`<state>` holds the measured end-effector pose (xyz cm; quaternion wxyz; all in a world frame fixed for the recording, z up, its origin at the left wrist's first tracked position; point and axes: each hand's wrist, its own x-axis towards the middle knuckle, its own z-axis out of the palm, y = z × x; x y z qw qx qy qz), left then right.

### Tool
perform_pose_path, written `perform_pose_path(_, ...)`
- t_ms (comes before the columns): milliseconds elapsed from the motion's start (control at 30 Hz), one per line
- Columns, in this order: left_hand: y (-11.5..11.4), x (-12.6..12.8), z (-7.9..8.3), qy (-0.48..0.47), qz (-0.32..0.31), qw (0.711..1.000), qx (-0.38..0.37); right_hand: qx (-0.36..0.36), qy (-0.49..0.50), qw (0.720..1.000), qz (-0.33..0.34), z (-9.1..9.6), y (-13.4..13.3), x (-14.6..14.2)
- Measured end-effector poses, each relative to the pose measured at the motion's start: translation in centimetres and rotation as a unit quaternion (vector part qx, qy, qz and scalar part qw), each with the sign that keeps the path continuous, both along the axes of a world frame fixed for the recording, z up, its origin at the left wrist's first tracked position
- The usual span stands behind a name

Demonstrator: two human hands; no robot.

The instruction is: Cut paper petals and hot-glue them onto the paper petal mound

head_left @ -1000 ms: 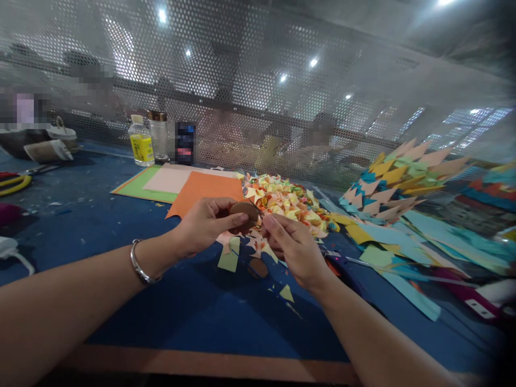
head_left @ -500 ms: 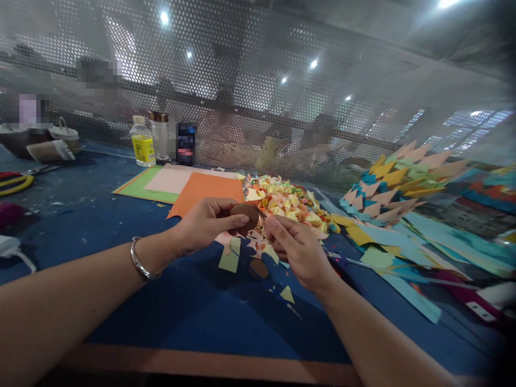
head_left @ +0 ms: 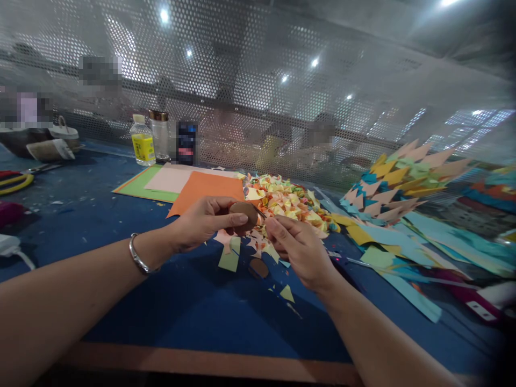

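My left hand (head_left: 203, 221), a silver bangle on its wrist, is closed on a small brown round disc (head_left: 245, 212), pinched between thumb and fingers above the blue table (head_left: 169, 301). My right hand (head_left: 300, 250) is close beside it on the right, fingers curled in a pinch at the disc's edge; what it pinches is too small to name. Below the hands lie paper scraps (head_left: 230, 258) and a second brown disc (head_left: 258, 267). A heap of small folded paper pieces (head_left: 284, 201) sits just behind the hands.
Orange, pink and green paper sheets (head_left: 201, 188) lie behind left. Bottles and a dark can (head_left: 161, 141) stand by the perforated screen (head_left: 258, 97). Stacked paper triangles (head_left: 397, 180) and teal strips (head_left: 435, 242) fill the right. Yellow-handled scissors (head_left: 16, 181) lie far left.
Both hands keep almost the same place around the brown disc; the right hand's fingers have shifted slightly lower at the disc's edge.
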<state>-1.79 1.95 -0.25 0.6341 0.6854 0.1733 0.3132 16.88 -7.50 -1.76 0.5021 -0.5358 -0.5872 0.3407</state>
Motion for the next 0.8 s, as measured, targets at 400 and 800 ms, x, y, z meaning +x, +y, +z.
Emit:
perform_pose_path(400,0.26,-0.11,-0.13,0.004,0.009,1.0,-0.004,-0.008,-0.003,1.0,0.003,-0.02,-0.05,-0.05)
perform_pose_path(800,0.38,-0.16,-0.23,0.002,-0.007,1.0,-0.006,-0.01,0.006,1.0,0.007,0.0,-0.02,-0.08)
